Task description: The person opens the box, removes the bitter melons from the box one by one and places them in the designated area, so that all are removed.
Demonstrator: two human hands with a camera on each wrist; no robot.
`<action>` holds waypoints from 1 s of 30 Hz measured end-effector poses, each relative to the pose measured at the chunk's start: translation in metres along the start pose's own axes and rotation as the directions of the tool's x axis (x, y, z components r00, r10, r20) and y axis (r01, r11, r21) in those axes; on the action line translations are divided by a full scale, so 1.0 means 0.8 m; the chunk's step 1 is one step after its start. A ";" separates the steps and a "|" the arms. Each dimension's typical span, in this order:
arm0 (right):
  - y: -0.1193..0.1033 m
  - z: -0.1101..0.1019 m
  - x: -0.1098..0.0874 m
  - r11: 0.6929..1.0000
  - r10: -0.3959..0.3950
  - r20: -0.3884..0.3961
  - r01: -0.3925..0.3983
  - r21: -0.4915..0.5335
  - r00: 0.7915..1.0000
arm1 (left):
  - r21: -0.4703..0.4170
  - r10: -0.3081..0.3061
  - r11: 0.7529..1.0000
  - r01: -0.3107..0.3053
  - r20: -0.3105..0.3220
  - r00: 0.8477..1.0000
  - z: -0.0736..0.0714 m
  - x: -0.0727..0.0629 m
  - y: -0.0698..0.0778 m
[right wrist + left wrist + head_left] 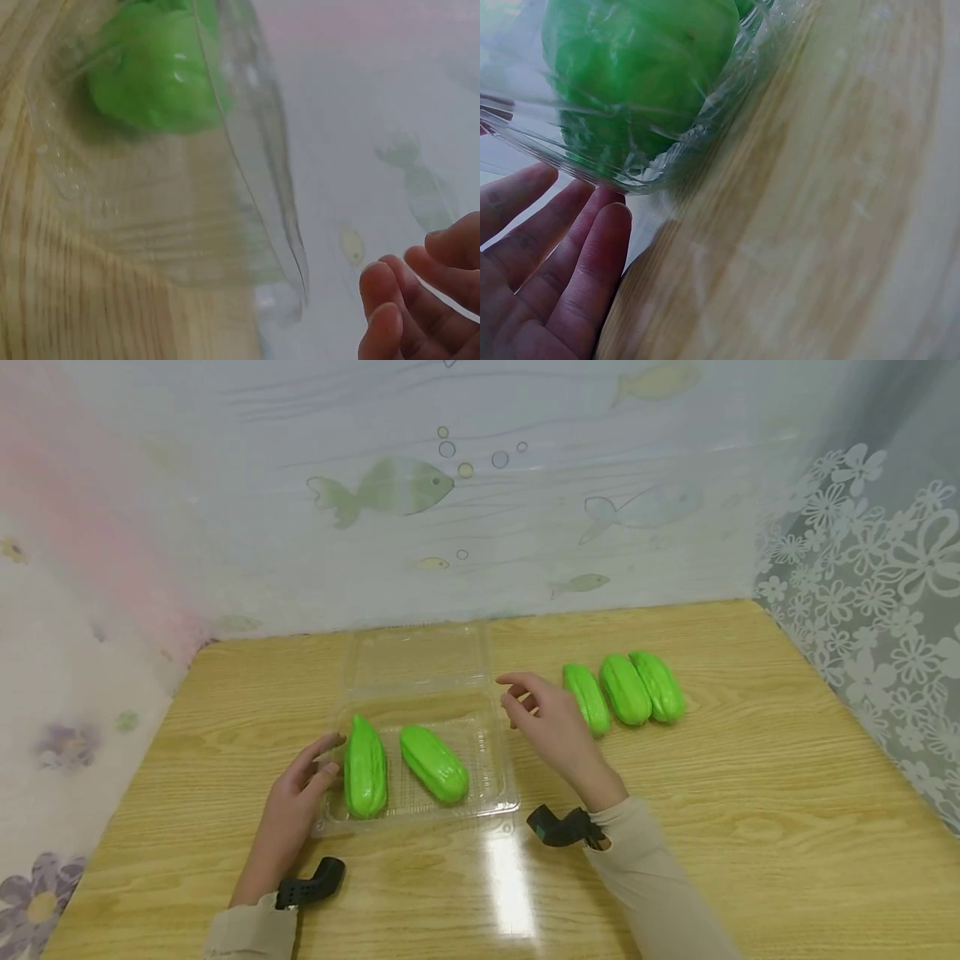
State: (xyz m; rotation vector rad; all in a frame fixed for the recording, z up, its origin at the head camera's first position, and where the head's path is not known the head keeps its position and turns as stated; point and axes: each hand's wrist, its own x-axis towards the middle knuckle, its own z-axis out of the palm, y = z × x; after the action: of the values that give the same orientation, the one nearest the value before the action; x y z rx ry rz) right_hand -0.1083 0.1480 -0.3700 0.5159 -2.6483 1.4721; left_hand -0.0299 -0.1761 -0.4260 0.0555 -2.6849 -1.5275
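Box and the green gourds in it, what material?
Box: thin clear plastic, glossy; the wood shows through and its wall crinkles in the left wrist view. Gourds: likely moulded plastic or foam, uniform bright green, shiny highlights; can't tell which.

Here is the table (750, 827), with the tray (491, 777) sitting near its middle, its hinged lid (416, 656) laid open flat behind it, toward the wall. Inside the tray lie two gourds: the left gourd (365, 768) along the tray's left side, the second gourd (433, 763) just right of it, angled, the two apart. The left hand (296, 797) rests on the table at the tray's left edge, fingers against its wall, beside the left gourd. The right hand (551, 718) hovers just right of the tray's far right corner. Right of that hand, three loose gourds (624, 689) lie on the table in a row, side by side and touching.
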 end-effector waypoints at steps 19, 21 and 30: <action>-0.011 0.028 -0.003 0.993 -0.077 0.054 0.081 -0.085 0.996 | 0.007 0.004 1.000 -0.004 0.001 1.000 -0.001 0.001 0.001; -0.014 0.029 -0.004 0.994 -0.067 0.071 0.072 -0.082 0.995 | 0.007 0.001 1.000 -0.001 0.000 1.000 -0.001 0.001 0.001; -0.023 0.042 -0.011 0.995 -0.048 0.157 0.060 -0.079 0.987 | 0.011 -0.006 1.000 0.006 0.001 1.000 -0.001 0.000 0.001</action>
State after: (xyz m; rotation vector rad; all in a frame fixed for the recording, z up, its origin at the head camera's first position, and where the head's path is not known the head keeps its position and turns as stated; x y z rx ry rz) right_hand -0.0903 0.1133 -0.3748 0.7162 -2.7732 1.3524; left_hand -0.0298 -0.1760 -0.4250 0.0632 -2.6963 -1.5157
